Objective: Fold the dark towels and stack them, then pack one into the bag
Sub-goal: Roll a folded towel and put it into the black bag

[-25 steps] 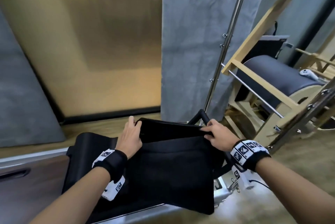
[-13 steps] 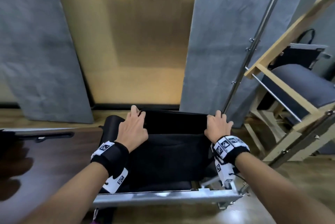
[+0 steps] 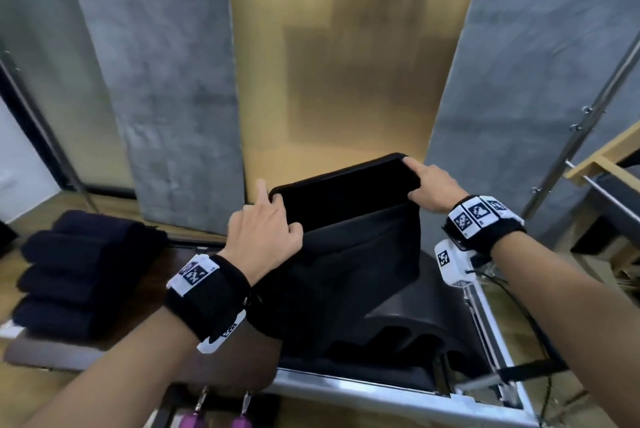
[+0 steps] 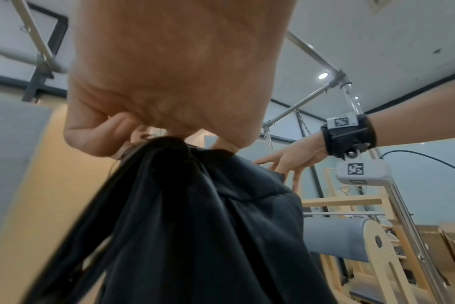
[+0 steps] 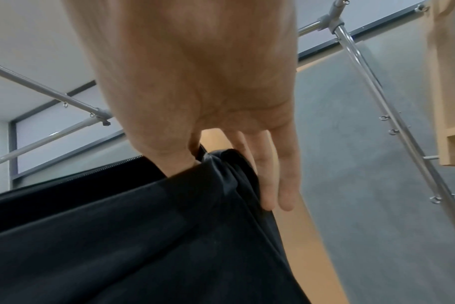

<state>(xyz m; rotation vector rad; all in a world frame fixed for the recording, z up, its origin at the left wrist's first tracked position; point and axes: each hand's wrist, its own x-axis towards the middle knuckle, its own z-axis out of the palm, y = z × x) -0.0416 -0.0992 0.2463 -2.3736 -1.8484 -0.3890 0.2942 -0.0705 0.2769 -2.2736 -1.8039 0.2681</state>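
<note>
The bag point(image 3: 349, 240) at the centre of the head view is matt black cloth, smooth and faintly sheened where it creases in the right wrist view. The towels point(image 3: 76, 275) at the lower left are dark, soft, nappy cloth. The wall panels point(image 3: 166, 88) in the upper part of the frame look like grey mottled fabric or felt, between them a smooth yellowish surface. The poles point(image 3: 585, 116) at the right are shiny polished metal. The frame point(image 3: 588, 168) at the right edge is pale, smooth wood.
</note>
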